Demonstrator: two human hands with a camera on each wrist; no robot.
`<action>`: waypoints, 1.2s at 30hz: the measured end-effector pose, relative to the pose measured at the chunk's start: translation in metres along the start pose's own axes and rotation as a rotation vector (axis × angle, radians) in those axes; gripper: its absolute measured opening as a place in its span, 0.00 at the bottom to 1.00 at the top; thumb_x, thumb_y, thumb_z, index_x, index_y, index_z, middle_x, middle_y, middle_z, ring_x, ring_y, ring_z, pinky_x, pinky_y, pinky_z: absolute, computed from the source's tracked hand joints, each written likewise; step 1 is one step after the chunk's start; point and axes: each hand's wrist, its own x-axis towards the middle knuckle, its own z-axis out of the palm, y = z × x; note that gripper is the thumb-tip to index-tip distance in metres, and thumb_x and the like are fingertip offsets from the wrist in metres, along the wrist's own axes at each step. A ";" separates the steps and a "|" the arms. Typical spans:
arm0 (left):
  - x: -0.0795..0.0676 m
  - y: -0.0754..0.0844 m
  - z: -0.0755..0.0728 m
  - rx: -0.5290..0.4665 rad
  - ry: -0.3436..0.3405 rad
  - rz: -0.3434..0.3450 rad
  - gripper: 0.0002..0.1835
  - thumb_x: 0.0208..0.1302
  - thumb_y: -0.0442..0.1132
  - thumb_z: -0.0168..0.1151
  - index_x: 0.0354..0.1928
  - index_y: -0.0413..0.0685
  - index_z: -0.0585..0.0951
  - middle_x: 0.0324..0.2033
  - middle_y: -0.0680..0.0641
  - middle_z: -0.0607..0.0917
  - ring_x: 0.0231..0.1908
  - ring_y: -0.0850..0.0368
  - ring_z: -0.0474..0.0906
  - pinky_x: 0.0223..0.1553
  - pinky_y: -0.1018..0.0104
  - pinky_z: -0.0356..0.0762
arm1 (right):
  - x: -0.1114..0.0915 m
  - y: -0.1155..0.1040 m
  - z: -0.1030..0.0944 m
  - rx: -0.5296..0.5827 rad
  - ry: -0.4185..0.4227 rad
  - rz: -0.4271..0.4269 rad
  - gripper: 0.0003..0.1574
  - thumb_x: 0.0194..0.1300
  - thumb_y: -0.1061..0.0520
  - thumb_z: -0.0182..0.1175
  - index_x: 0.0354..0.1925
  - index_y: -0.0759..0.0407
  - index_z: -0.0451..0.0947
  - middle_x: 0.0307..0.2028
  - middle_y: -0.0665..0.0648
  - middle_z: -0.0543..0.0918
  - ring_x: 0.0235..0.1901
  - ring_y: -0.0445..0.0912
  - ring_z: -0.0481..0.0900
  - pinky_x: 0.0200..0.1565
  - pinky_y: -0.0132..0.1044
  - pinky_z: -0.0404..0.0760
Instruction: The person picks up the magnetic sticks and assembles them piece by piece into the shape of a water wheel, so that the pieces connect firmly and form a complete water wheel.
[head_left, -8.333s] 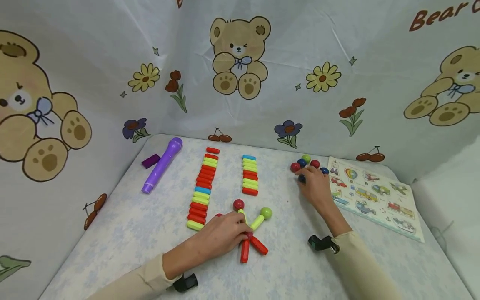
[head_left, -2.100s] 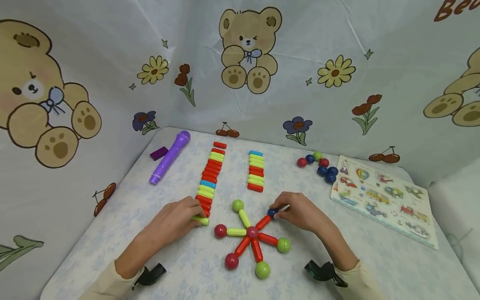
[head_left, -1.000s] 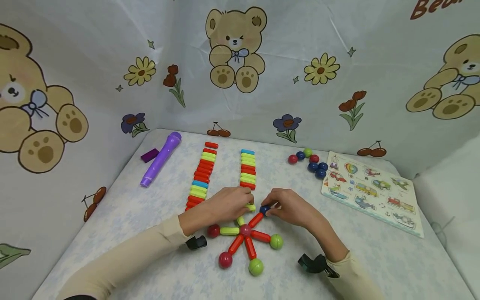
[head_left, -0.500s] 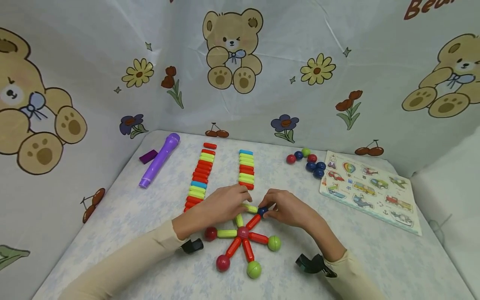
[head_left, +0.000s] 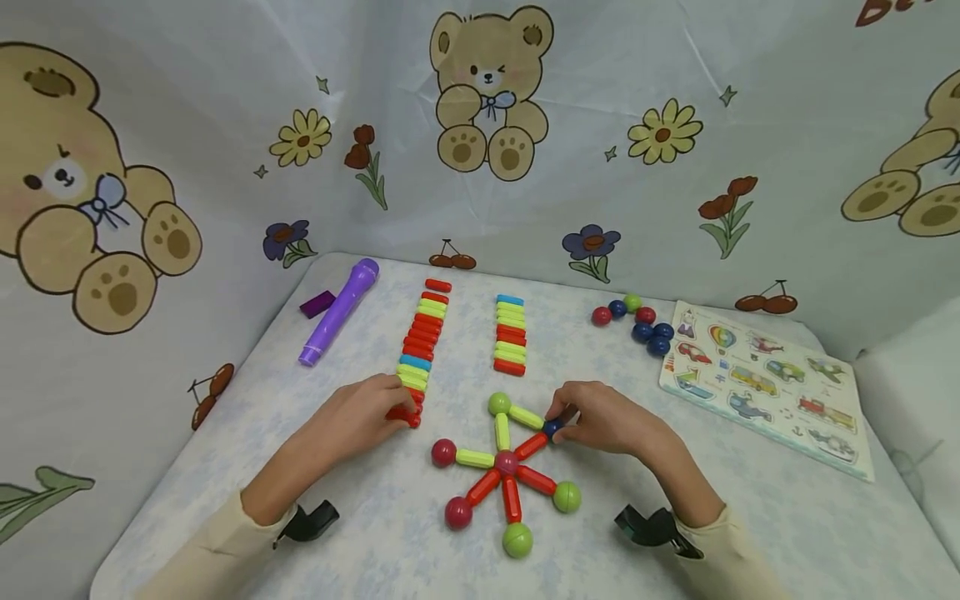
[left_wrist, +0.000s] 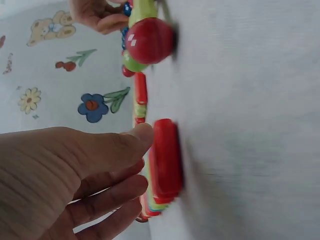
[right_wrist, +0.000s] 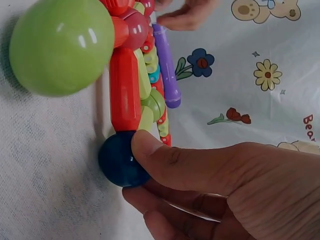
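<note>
My left hand [head_left: 363, 417] is at the near end of the left row of rods. Its thumb tip meets the edge of a red rod [left_wrist: 167, 160], with the other fingers spread loosely alongside. A dark blue ball [right_wrist: 120, 159] is pinched between thumb and fingers of my right hand [head_left: 611, 419]. It joins a red rod [right_wrist: 125, 90] of the star-shaped build, whose arms radiate from a red centre ball [head_left: 507, 462]. One yellow-green rod [head_left: 527, 417] bridges the upper green ball [head_left: 499, 404] and the blue ball. Red and green balls cap the other arms.
A shorter row of rods [head_left: 511, 333] lies behind the build. Loose balls [head_left: 642, 332] sit at back right beside a picture board [head_left: 765, 383]. A purple toy microphone [head_left: 339, 312] and a dark purple block [head_left: 317, 304] lie at back left.
My left hand carried a yellow-green rod from the left row to the build, let it go between the green and blue balls, and moved back left. My right hand kept holding the blue ball.
</note>
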 end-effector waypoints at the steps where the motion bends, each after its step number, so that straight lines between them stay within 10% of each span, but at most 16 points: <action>1: -0.003 -0.002 0.003 0.001 0.003 0.001 0.10 0.60 0.37 0.83 0.43 0.53 0.92 0.40 0.56 0.85 0.44 0.57 0.82 0.47 0.59 0.86 | -0.001 0.001 -0.001 0.000 -0.003 -0.002 0.12 0.64 0.61 0.78 0.44 0.55 0.87 0.42 0.47 0.89 0.44 0.43 0.87 0.49 0.40 0.88; 12: -0.011 -0.012 0.021 0.046 0.114 0.039 0.13 0.58 0.34 0.84 0.44 0.49 0.91 0.46 0.50 0.86 0.50 0.53 0.83 0.52 0.55 0.87 | -0.005 0.002 -0.005 0.041 -0.086 -0.003 0.13 0.65 0.54 0.79 0.43 0.50 0.85 0.40 0.46 0.86 0.42 0.42 0.82 0.46 0.36 0.84; 16: -0.008 -0.009 0.023 0.035 0.132 0.032 0.13 0.58 0.36 0.84 0.44 0.51 0.92 0.44 0.52 0.87 0.47 0.55 0.83 0.48 0.58 0.88 | 0.000 0.004 -0.001 0.058 -0.001 -0.068 0.13 0.69 0.53 0.76 0.49 0.52 0.86 0.45 0.49 0.87 0.48 0.47 0.85 0.51 0.42 0.87; 24: 0.006 0.026 0.023 -0.153 0.141 0.034 0.15 0.62 0.39 0.82 0.50 0.50 0.91 0.43 0.54 0.88 0.41 0.59 0.84 0.42 0.65 0.87 | 0.021 0.007 0.028 0.234 0.122 -0.299 0.21 0.80 0.62 0.62 0.66 0.56 0.82 0.67 0.56 0.82 0.67 0.54 0.80 0.63 0.51 0.84; 36: 0.029 0.059 0.038 -0.222 0.126 0.098 0.12 0.66 0.38 0.78 0.49 0.45 0.89 0.38 0.51 0.87 0.34 0.59 0.83 0.33 0.72 0.82 | 0.026 0.005 0.035 0.175 0.185 -0.226 0.18 0.75 0.64 0.67 0.59 0.55 0.89 0.61 0.52 0.88 0.63 0.51 0.84 0.57 0.41 0.87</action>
